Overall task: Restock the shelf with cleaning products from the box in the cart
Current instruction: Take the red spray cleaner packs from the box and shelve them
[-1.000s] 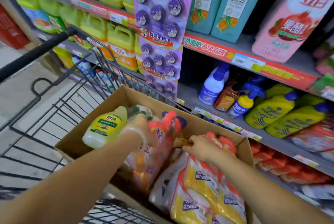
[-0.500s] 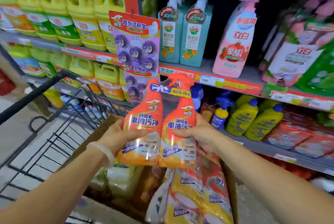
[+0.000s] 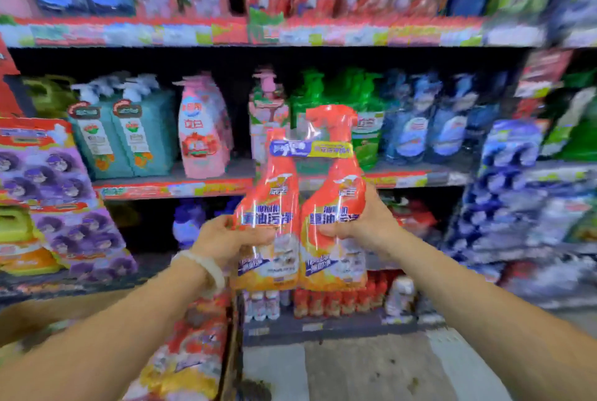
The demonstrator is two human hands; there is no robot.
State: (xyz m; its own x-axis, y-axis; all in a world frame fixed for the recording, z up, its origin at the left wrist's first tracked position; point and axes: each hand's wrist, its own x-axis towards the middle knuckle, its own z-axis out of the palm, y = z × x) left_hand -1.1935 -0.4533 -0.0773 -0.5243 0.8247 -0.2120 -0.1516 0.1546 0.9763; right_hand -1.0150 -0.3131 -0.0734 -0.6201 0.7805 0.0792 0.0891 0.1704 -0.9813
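I hold a shrink-wrapped twin pack of orange spray bottles upright in front of the shelves, at chest height. My left hand grips its left bottle at the waist and my right hand grips the right bottle. The cardboard box in the cart shows at the bottom left, with more orange packs inside. The whole view is blurred by motion.
The middle shelf carries teal pump bottles, a pink bottle, green and blue bottles. Purple hanging packs are on the left. Small bottles line the bottom shelf. Blue multipacks stack at the right above grey floor.
Both hands lifted the twin pack out of the box and raised it higher. The view swung up and to the right, so the cart has left the picture.
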